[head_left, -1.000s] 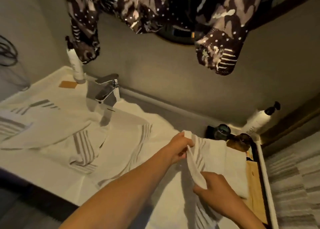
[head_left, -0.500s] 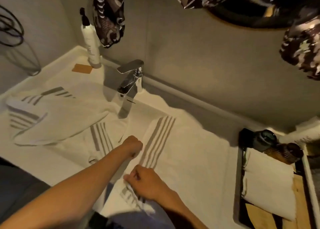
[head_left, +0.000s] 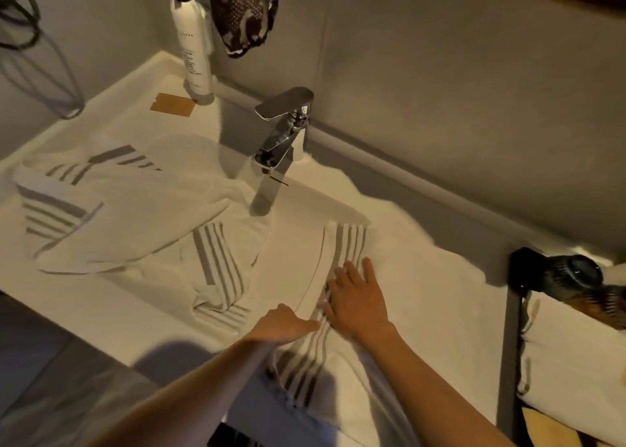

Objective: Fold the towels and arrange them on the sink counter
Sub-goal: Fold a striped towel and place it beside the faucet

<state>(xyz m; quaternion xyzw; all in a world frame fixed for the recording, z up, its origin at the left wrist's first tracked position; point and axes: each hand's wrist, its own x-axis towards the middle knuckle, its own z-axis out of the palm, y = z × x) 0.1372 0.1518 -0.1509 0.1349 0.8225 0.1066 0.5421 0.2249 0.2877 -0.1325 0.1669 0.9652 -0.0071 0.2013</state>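
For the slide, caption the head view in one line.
Both hands, left and right, press flat on a striped towel spread over the sink counter below the faucet.

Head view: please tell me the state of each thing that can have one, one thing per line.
Striped towel under the hands: spread flat, not folded.
Towels on the left: crumpled, unfolded.
Towel on the tray: folded.
Tap: no water seen.
Bottle: upright.
Left hand: open, on the towel.
Right hand: open, flat on the towel.
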